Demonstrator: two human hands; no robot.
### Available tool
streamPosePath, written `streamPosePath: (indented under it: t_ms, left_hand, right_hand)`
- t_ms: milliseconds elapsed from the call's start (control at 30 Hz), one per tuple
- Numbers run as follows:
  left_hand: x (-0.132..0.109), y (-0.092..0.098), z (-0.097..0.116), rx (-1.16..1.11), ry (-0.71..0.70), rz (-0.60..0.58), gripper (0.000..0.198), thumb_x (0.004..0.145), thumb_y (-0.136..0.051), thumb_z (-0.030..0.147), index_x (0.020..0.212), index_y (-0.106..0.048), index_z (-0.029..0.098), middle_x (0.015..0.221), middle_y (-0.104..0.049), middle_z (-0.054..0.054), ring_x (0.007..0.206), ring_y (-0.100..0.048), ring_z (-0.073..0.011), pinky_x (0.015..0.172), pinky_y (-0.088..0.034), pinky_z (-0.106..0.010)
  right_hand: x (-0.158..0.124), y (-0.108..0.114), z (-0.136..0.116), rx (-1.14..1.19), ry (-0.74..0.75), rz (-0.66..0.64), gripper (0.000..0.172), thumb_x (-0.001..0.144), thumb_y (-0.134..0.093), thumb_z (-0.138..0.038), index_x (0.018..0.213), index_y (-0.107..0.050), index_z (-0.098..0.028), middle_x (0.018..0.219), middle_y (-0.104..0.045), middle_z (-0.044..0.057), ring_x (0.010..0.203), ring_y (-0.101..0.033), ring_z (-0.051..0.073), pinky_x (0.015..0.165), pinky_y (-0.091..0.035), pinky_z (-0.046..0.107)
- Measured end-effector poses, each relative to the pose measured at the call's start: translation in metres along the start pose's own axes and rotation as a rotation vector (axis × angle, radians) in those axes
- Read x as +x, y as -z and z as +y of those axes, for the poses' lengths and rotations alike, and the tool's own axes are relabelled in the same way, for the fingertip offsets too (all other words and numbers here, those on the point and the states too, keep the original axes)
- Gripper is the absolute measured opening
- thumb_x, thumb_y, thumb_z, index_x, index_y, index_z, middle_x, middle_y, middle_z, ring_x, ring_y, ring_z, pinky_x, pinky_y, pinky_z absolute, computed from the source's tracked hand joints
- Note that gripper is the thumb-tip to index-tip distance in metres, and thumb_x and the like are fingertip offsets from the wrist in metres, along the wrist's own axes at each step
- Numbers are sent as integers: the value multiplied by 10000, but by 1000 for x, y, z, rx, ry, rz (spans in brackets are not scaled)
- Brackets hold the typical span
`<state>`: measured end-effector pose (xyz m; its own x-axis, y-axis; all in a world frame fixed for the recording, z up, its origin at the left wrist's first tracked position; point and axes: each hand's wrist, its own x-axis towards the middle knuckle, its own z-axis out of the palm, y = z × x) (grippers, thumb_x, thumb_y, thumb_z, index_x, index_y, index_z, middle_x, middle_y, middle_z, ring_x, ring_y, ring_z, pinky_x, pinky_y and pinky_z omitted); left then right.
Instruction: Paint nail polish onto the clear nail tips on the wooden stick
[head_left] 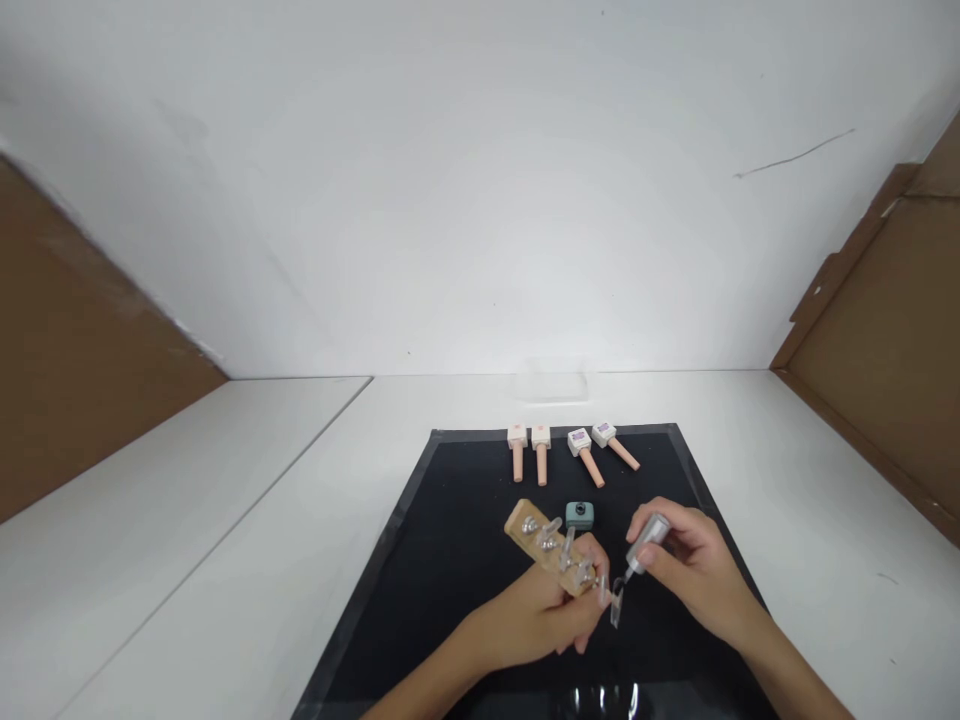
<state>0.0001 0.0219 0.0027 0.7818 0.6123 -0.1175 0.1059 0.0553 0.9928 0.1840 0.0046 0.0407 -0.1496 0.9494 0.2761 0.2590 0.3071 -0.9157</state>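
My left hand (540, 612) is closed on a light wooden nail-tip display stand (523, 516), which is tilted and carries clear nail tips (568, 546) on silvery posts. Another clear nail tip (616, 606) sits just beyond my left fingertips; whether the fingers or the stand hold it I cannot tell. In my right hand (694, 570) is a nail polish brush, pinched by its silver-grey cap (649, 543), its dark bristle end pointing down at that tip and seeming to touch it. Behind the stand, a small green polish bottle (579, 516) stands with its dark neck uncapped.
Several white nail polish bottles with peach caps (541, 455) lie along the far edge of the black mat (427, 560). Behind them a clear plastic tray (553, 387) rests on the white table. Brown cardboard panels (892, 320) flank both sides, with a white wall behind.
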Motion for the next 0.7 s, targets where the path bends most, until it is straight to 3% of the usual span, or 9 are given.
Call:
streamPosePath:
  t_ms: [200, 333, 500, 700]
  left_hand:
    - [0, 1, -3, -31, -23, -8, 403, 830, -449, 589, 806, -354, 198, 545, -436, 75, 409, -359, -40, 376, -287, -137]
    - [0, 1, -5, -43, -21, -5, 415, 821, -452, 600, 808, -360, 196, 536, -430, 78, 398, -351, -38, 370, -284, -136]
    - [0, 1, -3, -61, -52, 8, 413, 821, -459, 595, 795, -362, 194, 526, -436, 74, 391, -357, -39, 363, -279, -137]
    - [0, 1, -2, -74, -65, 0, 416, 824, -448, 600, 790, -353, 196, 499, -417, 85, 372, -339, -36, 349, -263, -133]
  right_hand:
    - [0, 0, 2, 17, -24, 78, 156, 793, -600, -285, 675, -594, -182, 560, -526, -27, 496, -465, 114, 480, -394, 208]
    - [-1, 1, 2, 59, -17, 29, 133, 770, -617, -267, 668, -598, -185, 557, -525, -31, 495, -464, 112, 478, -390, 199]
    - [1, 0, 2, 77, -36, 76, 117, 781, -603, -256, 685, -600, -189, 569, -542, -27, 500, -469, 113, 485, -390, 198]
    - [1, 0, 3, 90, -43, 43, 133, 779, -627, -279, 684, -609, -187, 566, -533, -30, 499, -465, 110, 487, -389, 196]
